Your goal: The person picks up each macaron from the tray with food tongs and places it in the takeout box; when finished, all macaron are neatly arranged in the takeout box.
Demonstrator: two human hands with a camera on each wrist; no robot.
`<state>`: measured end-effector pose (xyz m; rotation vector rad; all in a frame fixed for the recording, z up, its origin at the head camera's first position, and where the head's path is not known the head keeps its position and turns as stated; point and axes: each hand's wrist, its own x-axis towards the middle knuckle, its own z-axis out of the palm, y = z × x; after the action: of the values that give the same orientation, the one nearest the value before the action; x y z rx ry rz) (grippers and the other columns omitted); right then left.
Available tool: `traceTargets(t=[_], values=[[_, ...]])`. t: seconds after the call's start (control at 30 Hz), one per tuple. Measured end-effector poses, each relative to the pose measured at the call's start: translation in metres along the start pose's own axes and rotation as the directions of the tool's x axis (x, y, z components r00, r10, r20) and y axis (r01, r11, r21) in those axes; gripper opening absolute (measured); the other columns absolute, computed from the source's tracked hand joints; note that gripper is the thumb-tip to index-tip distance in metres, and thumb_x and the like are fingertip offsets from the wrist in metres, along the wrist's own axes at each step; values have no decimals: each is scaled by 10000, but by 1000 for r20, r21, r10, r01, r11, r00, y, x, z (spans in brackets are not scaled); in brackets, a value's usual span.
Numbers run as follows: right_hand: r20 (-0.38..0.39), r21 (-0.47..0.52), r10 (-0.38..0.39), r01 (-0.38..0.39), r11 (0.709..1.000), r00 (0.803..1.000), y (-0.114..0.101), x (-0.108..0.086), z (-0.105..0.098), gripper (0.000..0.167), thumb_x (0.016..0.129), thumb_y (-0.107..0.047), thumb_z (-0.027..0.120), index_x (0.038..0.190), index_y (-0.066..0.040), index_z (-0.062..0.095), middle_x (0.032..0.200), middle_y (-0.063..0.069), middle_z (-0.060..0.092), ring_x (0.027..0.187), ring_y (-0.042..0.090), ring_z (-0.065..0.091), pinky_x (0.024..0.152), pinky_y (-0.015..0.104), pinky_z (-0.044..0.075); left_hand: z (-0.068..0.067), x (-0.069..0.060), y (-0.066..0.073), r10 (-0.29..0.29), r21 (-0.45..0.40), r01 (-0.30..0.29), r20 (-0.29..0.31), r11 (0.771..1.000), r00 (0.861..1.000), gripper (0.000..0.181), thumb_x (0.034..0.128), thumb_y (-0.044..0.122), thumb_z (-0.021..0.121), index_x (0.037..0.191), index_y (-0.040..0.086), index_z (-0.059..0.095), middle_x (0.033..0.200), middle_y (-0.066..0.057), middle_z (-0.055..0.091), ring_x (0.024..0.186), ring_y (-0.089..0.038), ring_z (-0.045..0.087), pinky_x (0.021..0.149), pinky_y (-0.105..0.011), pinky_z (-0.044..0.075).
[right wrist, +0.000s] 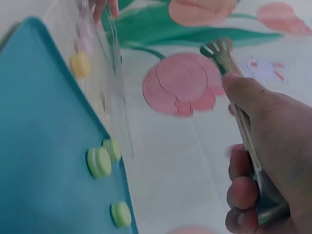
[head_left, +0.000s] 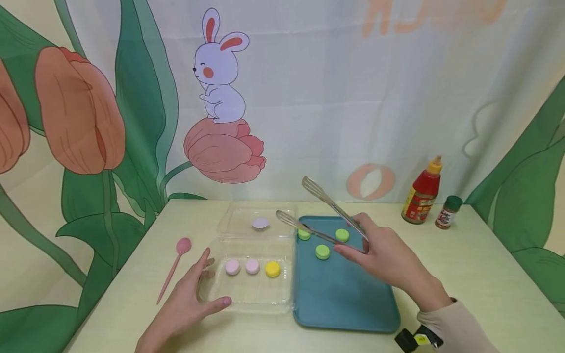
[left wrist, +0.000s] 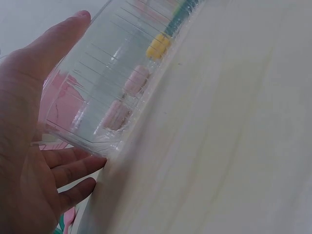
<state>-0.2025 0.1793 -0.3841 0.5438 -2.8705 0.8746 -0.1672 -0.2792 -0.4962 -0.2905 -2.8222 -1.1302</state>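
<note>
My right hand (head_left: 388, 255) holds metal tongs (head_left: 324, 198) over the back of the blue tray (head_left: 346, 299); their two arms stand apart with nothing between the tips. On that tray lie three green macarons (head_left: 322, 252). To its left is a clear plastic container (head_left: 247, 301) with its lid (head_left: 278, 215) folded back. Two pale pink macarons (head_left: 232, 267) and a yellow macaron (head_left: 272, 268) sit in a row inside it. My left hand (head_left: 187, 294) is at the container's left side, thumb and fingers spread around its front corner.
A pink spoon (head_left: 174, 267) lies left of the container. At the back right stand a red sauce bottle (head_left: 421, 196) and a small green-capped spice jar (head_left: 449, 212). A pale oval (head_left: 260, 223) shows at the lid. Behind the table hangs a printed curtain (head_left: 309, 98).
</note>
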Motion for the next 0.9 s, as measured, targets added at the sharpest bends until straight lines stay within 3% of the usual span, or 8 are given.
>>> traceTargets(t=[0.13,0.23,0.43,0.67,0.9], values=[[-66,28,56,-54,998,996,23,-11,-3,740,1011,-558,800,1540,-162,468,643,-11,536,536,151,504,486,308,431,-1,0,0,1,-2,-1,-1,1000,1000,1314,832,579,961,1793,134,183,1719,-156,484,1466,-421,586,1203,-654,454],[-65,38,115,-113,993,991,39,-17,-4,757,1030,-597,752,1555,-139,456,685,16,555,567,171,524,484,317,452,-1,0,1,3,-4,-3,-1,1000,1000,1309,834,567,964,1792,128,187,1719,-165,483,1463,-429,587,1201,-656,454],[-12,30,229,-229,973,973,70,-25,2,789,1046,-648,696,1529,-72,456,739,43,581,601,183,546,490,315,446,-1,0,1,4,-4,-4,0,1000,1000,1305,836,564,963,1794,140,185,1718,-163,485,1464,-428,590,1200,-662,452],[45,-1,251,-251,968,967,99,-26,14,704,1059,-618,696,1417,-38,520,759,43,551,646,185,543,536,317,408,0,0,0,8,-6,-8,-4,1000,1000,1299,840,562,961,1795,149,184,1716,-159,490,1463,-423,591,1201,-667,448],[137,-46,304,-300,953,943,115,-22,24,779,1050,-626,703,1445,24,538,887,60,593,857,224,622,690,374,477,1,0,0,17,-5,-17,-7,1000,1000,1298,837,551,966,1792,135,192,1711,-168,494,1462,-436,590,1196,-672,450]])
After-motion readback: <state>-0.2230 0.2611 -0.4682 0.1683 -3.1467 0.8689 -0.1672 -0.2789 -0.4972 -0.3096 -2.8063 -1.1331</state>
